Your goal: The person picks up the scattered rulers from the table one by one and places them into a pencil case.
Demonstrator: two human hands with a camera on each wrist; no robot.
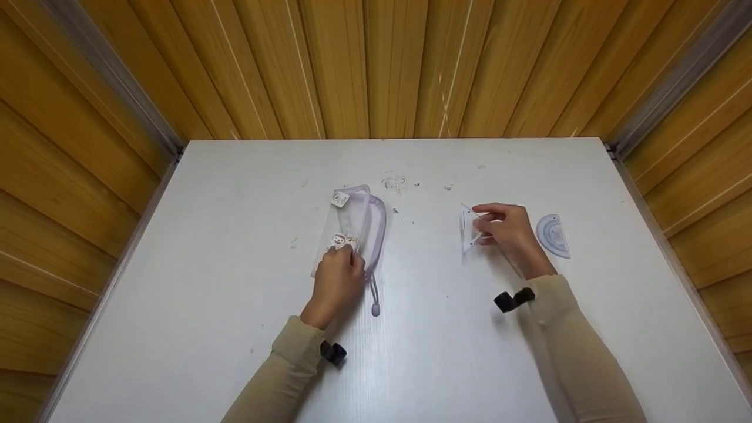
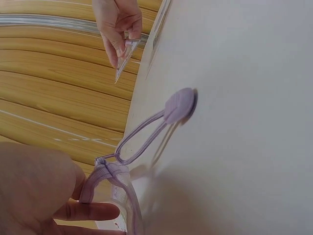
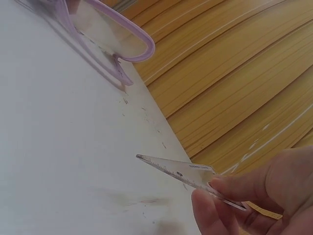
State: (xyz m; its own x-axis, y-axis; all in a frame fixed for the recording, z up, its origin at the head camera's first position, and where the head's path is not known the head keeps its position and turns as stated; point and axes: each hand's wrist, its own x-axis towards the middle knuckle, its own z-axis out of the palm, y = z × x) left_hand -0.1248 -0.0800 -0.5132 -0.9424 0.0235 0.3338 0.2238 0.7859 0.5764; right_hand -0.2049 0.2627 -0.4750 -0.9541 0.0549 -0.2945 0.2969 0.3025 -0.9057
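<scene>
My left hand (image 1: pixel 339 276) grips the near end of a clear pencil pouch (image 1: pixel 346 220) with lilac edging and small cartoon patches. In the left wrist view, the pouch's lilac zipper edge (image 2: pixel 128 188) gapes beside the fingers, and a lilac cord pull (image 2: pixel 180 105) hangs from its end. Over on the right, my right hand (image 1: pixel 506 226) pinches a clear set square (image 1: pixel 468 229) between thumb and fingers. The right wrist view shows the set square (image 3: pixel 181 172) held above the table, tilted, with ruler marks along one edge. Just right of that hand lies a clear protractor (image 1: pixel 553 236).
Both hands work over a white table (image 1: pixel 194 264) with scuff marks (image 1: pixel 393 181) near its far middle. Wood-panelled walls (image 1: pixel 388 70) stand behind it and on both sides. Each sleeve cuff carries a small black camera (image 1: pixel 333 353).
</scene>
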